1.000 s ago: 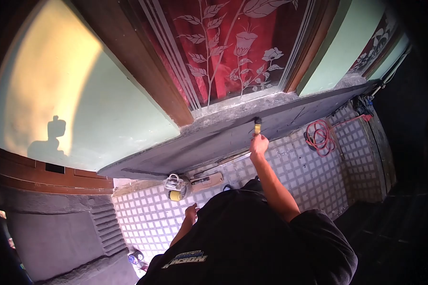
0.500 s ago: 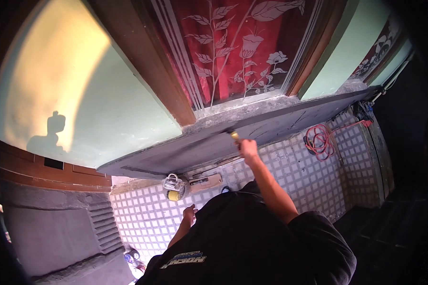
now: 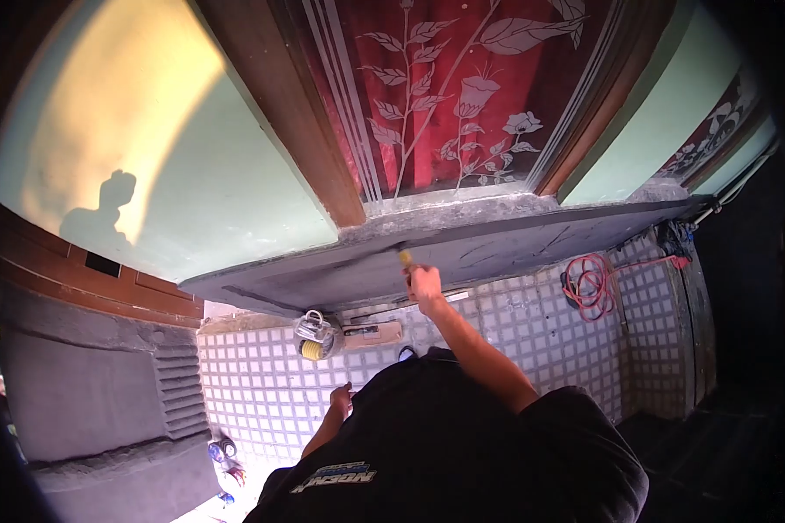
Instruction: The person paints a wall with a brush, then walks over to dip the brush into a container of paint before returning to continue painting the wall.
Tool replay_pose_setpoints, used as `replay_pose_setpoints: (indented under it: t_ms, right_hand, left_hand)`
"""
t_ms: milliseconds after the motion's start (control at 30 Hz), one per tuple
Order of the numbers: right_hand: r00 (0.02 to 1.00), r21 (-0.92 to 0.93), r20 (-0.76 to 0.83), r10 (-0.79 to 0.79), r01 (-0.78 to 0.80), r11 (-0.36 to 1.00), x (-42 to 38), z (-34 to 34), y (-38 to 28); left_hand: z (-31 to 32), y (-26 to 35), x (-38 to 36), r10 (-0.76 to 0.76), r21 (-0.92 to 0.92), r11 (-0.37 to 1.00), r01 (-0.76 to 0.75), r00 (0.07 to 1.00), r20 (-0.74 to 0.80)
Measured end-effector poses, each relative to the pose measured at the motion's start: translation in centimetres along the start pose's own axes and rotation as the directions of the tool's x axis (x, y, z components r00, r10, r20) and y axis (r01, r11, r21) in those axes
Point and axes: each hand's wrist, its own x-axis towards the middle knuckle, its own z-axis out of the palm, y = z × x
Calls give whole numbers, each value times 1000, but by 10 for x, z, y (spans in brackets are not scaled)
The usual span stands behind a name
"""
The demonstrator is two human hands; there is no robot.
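Note:
My right hand (image 3: 425, 284) is closed round the handle of a brush with a yellowish band (image 3: 406, 257). The dark tip of the brush is at the grey plastered strip (image 3: 349, 277) below the window. My left hand (image 3: 341, 399) hangs low beside my dark shirt, over the tiled floor; its fingers are small and partly hidden, and I cannot make out whether it holds anything.
A container with a yellow item (image 3: 312, 349) stands on the tiled floor (image 3: 262, 383), next to a flat board with a tool (image 3: 373, 335). Red cable (image 3: 590, 288) lies coiled at the right. The window (image 3: 462, 113) rises above the strip.
My right hand and the brush have moved left along the grey strip. The view has shifted slightly. My left hand remains low by my body.

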Motion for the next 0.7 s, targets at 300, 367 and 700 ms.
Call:
replay_pose_setpoints:
  t_ms: [300,367,700]
  right_hand:
    - [992,-64,-123,-21,14,998,17,-76,-26]
    - [975,-17,-218,-49,47,999,13,-93,-35]
    - [962,105,-219,-160,187,977,19,-22,5]
  left_hand:
    - [48,0,-36,-172,-281,947,154,984,-39]
    - [54,-7,-27,-215,-349,915,205,977,9]
    - [70,-25,-45,-231,-342,919,197,971,-61]
